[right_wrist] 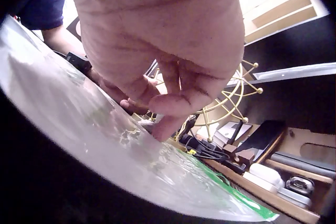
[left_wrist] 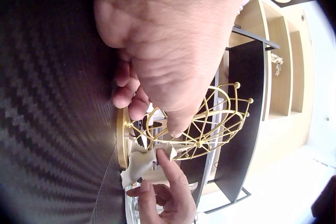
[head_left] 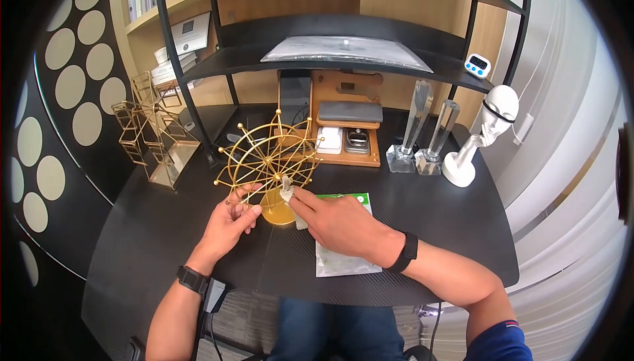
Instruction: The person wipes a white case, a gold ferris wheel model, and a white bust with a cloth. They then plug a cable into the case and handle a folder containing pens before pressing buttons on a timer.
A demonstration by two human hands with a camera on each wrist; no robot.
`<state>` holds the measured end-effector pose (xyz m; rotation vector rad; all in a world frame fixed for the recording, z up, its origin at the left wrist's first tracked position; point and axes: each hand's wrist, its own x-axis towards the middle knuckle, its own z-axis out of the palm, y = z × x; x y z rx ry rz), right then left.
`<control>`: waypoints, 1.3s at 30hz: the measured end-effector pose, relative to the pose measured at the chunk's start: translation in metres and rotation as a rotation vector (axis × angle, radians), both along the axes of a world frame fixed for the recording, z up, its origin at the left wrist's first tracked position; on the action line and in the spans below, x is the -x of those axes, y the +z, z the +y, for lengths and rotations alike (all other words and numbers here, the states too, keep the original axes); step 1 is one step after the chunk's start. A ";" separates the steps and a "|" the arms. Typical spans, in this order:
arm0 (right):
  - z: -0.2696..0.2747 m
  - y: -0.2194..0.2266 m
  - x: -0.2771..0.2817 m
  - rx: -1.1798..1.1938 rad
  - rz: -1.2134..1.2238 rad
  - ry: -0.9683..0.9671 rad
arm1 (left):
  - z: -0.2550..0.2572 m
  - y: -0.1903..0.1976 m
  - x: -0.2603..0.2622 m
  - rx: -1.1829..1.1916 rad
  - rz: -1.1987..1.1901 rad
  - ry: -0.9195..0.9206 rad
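A gold wire Ferris wheel model (head_left: 267, 161) stands upright on its round gold base (head_left: 277, 214). At its lower left, my left hand (head_left: 226, 227) holds the wheel's rim between thumb and fingers. My right hand (head_left: 340, 221) pinches a crumpled greyish-white wipe (left_wrist: 140, 163) against the front of the model, low near the hub. Under the right forearm lies a white and green plastic packet (head_left: 343, 265), flat on the black desk (head_left: 165, 229). The right palm hides much of the wipe in the right wrist view.
Another gold Ferris wheel frame (head_left: 155, 133) stands at the left. Behind is a wooden organizer (head_left: 353, 156) with a phone and earbud case. Two crystal trophies (head_left: 413, 130) and a white head sculpture (head_left: 462, 163) stand at the right, beneath a black shelf (head_left: 244, 60).
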<state>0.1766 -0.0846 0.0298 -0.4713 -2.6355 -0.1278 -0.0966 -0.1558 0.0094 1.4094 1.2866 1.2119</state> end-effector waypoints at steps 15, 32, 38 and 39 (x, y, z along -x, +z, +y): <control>-0.003 0.002 0.000 0.051 0.020 0.016 | -0.001 -0.001 0.001 0.003 0.067 -0.005; -0.005 -0.001 0.001 -0.088 0.121 0.084 | 0.000 -0.001 0.001 0.006 0.076 -0.003; -0.009 0.002 0.003 -0.067 0.082 0.037 | 0.002 0.000 0.004 0.009 0.103 -0.021; -0.009 0.000 0.003 -0.061 0.081 0.037 | 0.002 -0.002 0.004 0.014 0.120 -0.026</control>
